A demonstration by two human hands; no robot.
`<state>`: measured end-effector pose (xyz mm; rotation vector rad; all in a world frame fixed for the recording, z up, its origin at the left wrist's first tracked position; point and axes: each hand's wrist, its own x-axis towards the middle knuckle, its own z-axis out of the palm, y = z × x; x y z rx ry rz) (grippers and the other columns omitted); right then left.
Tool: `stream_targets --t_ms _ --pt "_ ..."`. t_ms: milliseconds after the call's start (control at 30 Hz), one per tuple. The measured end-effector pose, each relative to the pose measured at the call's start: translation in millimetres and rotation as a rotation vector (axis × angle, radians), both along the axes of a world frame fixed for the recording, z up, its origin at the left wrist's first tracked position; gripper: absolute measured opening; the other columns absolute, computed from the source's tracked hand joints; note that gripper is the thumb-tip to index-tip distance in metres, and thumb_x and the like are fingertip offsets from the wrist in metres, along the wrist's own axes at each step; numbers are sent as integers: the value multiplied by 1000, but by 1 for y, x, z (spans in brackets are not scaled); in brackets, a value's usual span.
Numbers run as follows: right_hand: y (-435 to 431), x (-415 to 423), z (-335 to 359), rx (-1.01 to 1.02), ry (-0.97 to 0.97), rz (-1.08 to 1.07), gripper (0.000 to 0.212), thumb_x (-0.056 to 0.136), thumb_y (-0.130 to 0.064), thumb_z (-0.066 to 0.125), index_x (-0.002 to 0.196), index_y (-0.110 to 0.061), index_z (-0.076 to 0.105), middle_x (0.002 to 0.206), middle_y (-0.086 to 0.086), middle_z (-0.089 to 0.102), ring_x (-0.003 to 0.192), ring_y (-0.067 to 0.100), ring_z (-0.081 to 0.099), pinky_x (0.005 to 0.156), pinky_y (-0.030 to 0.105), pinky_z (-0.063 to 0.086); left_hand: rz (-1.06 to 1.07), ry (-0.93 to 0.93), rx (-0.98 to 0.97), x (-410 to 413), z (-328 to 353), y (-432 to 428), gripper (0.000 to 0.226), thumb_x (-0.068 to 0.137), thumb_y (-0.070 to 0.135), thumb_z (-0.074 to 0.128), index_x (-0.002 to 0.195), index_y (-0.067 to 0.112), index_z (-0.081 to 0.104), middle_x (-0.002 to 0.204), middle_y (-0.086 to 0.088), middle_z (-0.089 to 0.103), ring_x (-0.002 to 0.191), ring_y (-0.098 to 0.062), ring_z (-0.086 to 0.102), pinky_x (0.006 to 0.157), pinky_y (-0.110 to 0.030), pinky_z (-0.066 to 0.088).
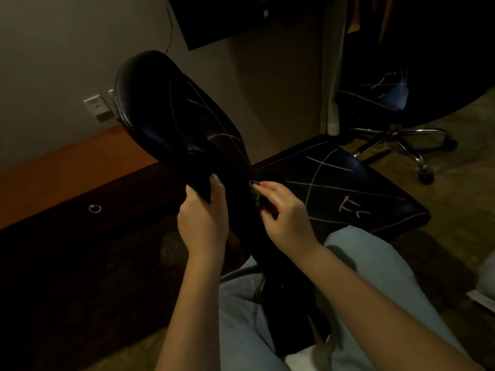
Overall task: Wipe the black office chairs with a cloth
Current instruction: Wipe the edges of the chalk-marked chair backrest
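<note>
A black office chair (171, 116) with pale stitched lines fills the middle of the dim view, its backrest slanting up to the left and its seat (348, 183) to the right. My left hand (203, 218) grips the left edge of the backrest low down, thumb over the rim. My right hand (284, 215) pinches a small green cloth (254, 192) against the backrest where it meets the seat. A second black office chair (380, 100) stands at the back right on a chrome star base.
A brown wooden desk (67, 170) with a dark front runs along the left wall. A wall socket (97, 107) sits above it. A dark screen (227, 20) hangs at the top. My knees in light blue trousers (361, 263) flank the chair. The floor is carpeted.
</note>
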<state>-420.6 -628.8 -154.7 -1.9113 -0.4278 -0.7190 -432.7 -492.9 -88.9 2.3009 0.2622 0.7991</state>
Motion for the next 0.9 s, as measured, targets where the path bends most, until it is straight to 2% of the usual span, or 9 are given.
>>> stream_targets --t_ms 67,167,267,400,533,600,767,900 --pt "0 2 -9 -29 -1 -13 37 83 3 67 120 -2 62 119 10 62 112 14 58 99 10 41 -1 7 -2 1 -1 1 73 87 66 22 116 9 57 81 3 54 77 -26 59 58 -29 38" --pt "-5 5 -27 0 47 -14 22 84 -3 68 105 -6 64 104 2 60 93 8 60 81 15 50 10 -4 -15 3 -3 1 71 88 66 23 114 10 57 73 9 50 68 -16 55 54 -23 33" --pt "-16 4 -57 -11 180 -55 15 86 -1 67 97 -10 63 95 -7 54 81 2 53 71 11 45 15 0 -23 3 -3 0 64 94 63 28 114 10 57 73 13 47 64 -3 47 54 -22 33" --pt "-29 3 -87 -146 412 -58 12 92 -3 59 100 -12 62 97 -2 56 86 11 56 73 23 46 6 -1 -19 2 -1 -1 68 91 64 25 119 11 56 82 3 55 74 -19 56 61 -29 37" --pt "-35 2 -90 -171 600 -45 12 97 -10 52 100 -14 62 98 1 58 90 17 57 79 27 46 -3 5 -27 0 -1 -1 66 92 64 26 118 10 56 84 -4 61 76 -25 60 62 -30 40" --pt "-34 -2 -85 -99 551 -65 14 92 -7 59 102 -14 65 99 -1 60 91 15 60 79 23 47 -10 5 -29 -1 0 -2 67 92 64 27 118 9 56 84 -5 61 77 -26 60 61 -30 38" --pt "-18 -8 -34 122 227 -33 22 82 -6 70 100 -18 66 94 -11 60 88 -3 59 78 9 47 7 24 -46 -1 0 -2 61 96 60 30 119 9 55 82 0 56 75 -22 56 58 -29 37" --pt "-3 -2 -11 96 176 -3 29 85 -7 68 113 -15 65 109 -3 62 100 4 59 88 14 49 13 31 -47 0 0 -1 61 97 59 31 119 8 55 80 3 52 73 -18 52 56 -20 33"
